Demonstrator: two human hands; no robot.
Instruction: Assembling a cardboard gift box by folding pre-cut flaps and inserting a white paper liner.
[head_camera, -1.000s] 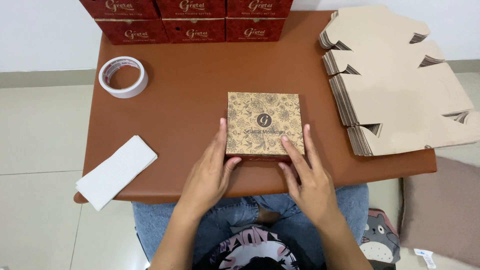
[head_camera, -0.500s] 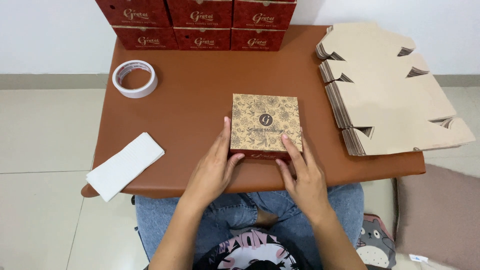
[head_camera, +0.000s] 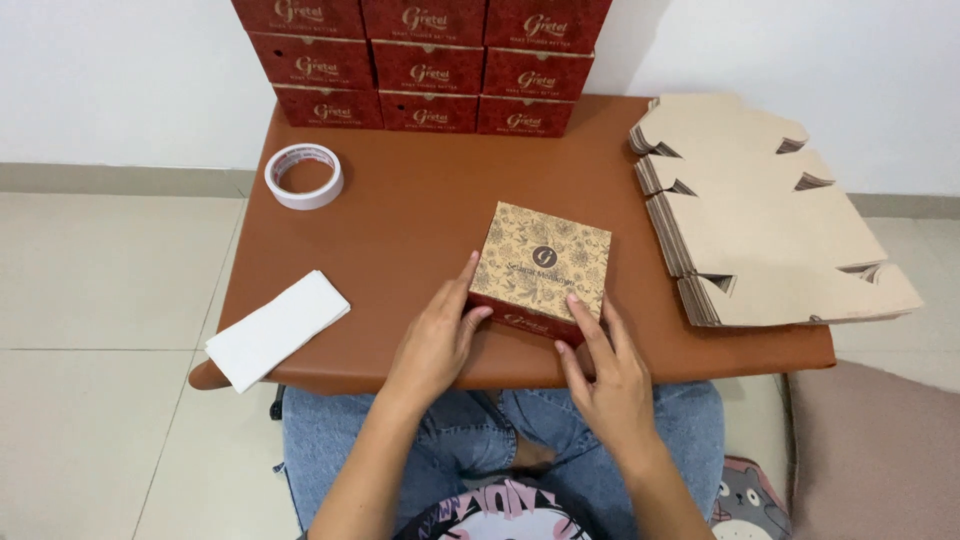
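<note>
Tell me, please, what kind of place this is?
Probably a small packing corner in a home or shop. A stack of flat brown cardboard box blanks lies on the brown table, finished dark red boxes are stacked by the wall, and both hands hold a square box with a tan patterned lid.

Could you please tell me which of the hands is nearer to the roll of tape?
Left. The left hand rests at the box's near-left corner, below and right of the tape; the right hand sits farther right, at the box's front edge.
</note>
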